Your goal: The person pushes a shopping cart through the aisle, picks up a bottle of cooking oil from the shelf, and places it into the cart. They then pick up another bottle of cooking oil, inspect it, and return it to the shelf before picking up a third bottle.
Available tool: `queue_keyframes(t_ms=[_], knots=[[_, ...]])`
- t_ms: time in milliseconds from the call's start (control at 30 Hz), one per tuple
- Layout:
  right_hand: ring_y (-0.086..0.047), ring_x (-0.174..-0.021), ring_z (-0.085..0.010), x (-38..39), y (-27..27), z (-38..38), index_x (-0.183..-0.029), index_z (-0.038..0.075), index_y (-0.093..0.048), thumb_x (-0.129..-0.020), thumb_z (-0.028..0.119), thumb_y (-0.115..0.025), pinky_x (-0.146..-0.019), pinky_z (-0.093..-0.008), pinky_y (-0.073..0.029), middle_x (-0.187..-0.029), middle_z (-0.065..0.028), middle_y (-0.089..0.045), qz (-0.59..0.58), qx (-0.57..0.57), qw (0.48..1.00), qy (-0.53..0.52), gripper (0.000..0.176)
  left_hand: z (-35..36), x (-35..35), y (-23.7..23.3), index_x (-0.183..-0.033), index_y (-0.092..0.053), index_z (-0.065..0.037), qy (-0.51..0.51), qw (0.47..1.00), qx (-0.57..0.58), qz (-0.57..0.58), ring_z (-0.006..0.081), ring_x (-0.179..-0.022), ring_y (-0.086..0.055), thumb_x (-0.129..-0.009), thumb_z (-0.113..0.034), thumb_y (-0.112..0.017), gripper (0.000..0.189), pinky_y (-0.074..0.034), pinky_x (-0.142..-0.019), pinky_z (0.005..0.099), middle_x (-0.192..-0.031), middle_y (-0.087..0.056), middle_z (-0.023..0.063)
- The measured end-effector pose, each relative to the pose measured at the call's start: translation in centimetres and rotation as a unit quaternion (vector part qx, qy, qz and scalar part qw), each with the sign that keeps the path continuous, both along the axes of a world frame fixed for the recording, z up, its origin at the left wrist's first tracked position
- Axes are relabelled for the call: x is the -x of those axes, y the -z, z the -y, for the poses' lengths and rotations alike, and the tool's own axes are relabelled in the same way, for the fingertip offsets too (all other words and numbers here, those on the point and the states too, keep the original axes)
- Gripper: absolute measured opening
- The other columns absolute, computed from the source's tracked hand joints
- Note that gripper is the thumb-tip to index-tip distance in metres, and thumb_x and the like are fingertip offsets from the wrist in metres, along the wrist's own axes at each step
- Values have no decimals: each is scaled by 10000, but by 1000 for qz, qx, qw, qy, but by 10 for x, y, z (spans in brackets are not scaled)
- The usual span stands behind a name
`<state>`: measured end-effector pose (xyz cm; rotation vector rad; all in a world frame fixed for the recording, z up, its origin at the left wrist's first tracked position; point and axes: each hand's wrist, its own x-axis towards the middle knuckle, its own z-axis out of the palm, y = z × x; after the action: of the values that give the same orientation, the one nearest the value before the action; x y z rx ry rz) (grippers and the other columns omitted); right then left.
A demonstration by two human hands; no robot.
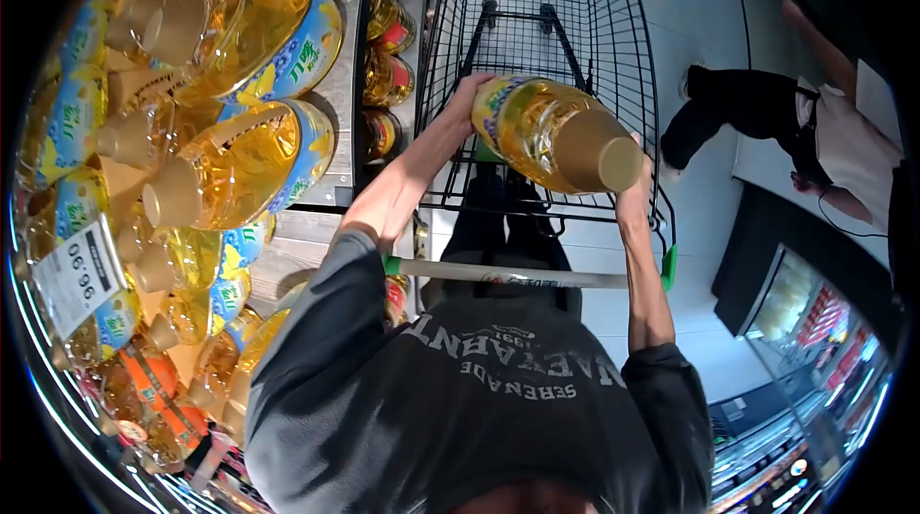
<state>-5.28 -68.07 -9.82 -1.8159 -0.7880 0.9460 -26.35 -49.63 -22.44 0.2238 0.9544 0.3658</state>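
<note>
A large bottle of yellow oil [532, 131] with a wide gold cap is tilted over the near end of a black wire shopping cart [644, 45], its cap towards the lower right. My left hand [469, 104] holds the bottle at its labelled base end. At the cap end is my right hand [633, 190], closed against the bottle, its fingers mostly hidden behind the cap. The cart's handle [517, 274], with green ends, lies between my forearms and my body.
Similar oil bottles [254, 164] crowd the shelves on the left, with a price tag [79, 274] in front. More bottles [388, 78] stand on a lower shelf beside the cart. Another person [843, 145] is at the right, near a dark display case [747, 265].
</note>
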Motion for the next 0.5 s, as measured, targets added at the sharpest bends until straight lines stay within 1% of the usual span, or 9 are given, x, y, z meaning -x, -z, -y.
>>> queue_keyframes(t_ms=[67, 100, 133, 167, 200, 233, 300, 400, 500], knots=[[-355, -547, -101, -9, 25, -12, -600, 15, -450, -1027, 486, -301, -513, -338, -310, -525, -15, -412, 14, 13, 1000, -20, 653, -4, -8, 18, -1007, -616, -4, -2, 1000, 18, -25, 207, -832, -646, -946, -293, -418, 357, -537, -774, 356, -937, -664, 125], [-437, -794, -110, -16, 31, -16, -915, -3, -512, -1026, 493, -320, -740, -309, -356, -829, -36, -510, -19, 91, 995, -29, 544, -2, -12, 27, -1007, -616, -4, -28, 999, 30, -14, 207, -832, -646, -946, -293, -418, 357, -537, -774, 356, -937, -664, 125], [-520, -1042, -119, -21, 37, -22, -1229, -22, -575, -1024, 500, -338, -967, -280, -401, -1133, -57, -608, -48, 169, 984, -36, 608, -2, -15, 36, -1014, -613, -2, -44, 997, 42, -45, 210, -832, -645, -945, -301, -420, 362, -536, -767, 362, -936, -662, 126], [-520, -1042, -119, -22, 46, -31, -1229, -22, -575, -1024, 500, -338, -967, -280, -401, -1133, -57, -608, -35, 176, 982, -59, 608, -10, -19, 44, -1021, -610, -1, -57, 994, 52, -76, 213, -832, -644, -944, -308, -422, 368, -534, -760, 368, -934, -660, 128], [-511, -850, -111, -20, 57, -38, -991, 1, -570, -1020, 526, -304, -792, -288, -415, -898, -31, -582, -29, 175, 983, -48, 589, -13, -19, 98, -1029, -605, -6, -59, 996, 57, -44, 221, -834, -642, -940, -332, -436, 378, -529, -747, 369, -945, -655, 129], [-501, -657, -102, -20, 67, -45, -753, 24, -566, -1016, 553, -271, -617, -295, -428, -663, -5, -556, -24, 175, 984, -35, 660, -18, -23, 122, -1029, -605, -6, -77, 994, 63, -37, 221, -834, -642, -940, -332, -436, 378, -529, -747, 369, -945, -655, 129], [-588, -769, -121, -27, 90, -53, -924, -11, -636, -1010, 567, -269, -721, -285, -472, -790, -41, -647, -71, 198, 975, -76, 690, -26, -29, 161, -1059, -597, -15, -56, 991, 84, -92, 224, -861, -635, -933, -361, -459, 394, -518, -778, 371, -958, -653, 121], [-599, -1019, -159, -28, 135, -61, -1194, -27, -623, -1003, 574, -275, -916, -291, -446, -1069, -119, -670, -157, 204, 966, -39, 720, -43, -33, 222, -1093, -588, -35, 15, 992, 35, -118, 216, -866, -627, -928, -387, -480, 403, -509, -792, 363, -973, -652, 109], [-593, -989, -167, -25, 165, -69, -1180, -30, -632, -984, 614, -281, -899, -290, -440, -1051, -110, -665, -117, 249, 958, -81, 760, -73, -37, 230, -1139, -590, -52, 106, 983, 27, -148, 204, -896, -621, -918, -396, -505, 418, -506, -806, 360, -1038, -644, 108]])
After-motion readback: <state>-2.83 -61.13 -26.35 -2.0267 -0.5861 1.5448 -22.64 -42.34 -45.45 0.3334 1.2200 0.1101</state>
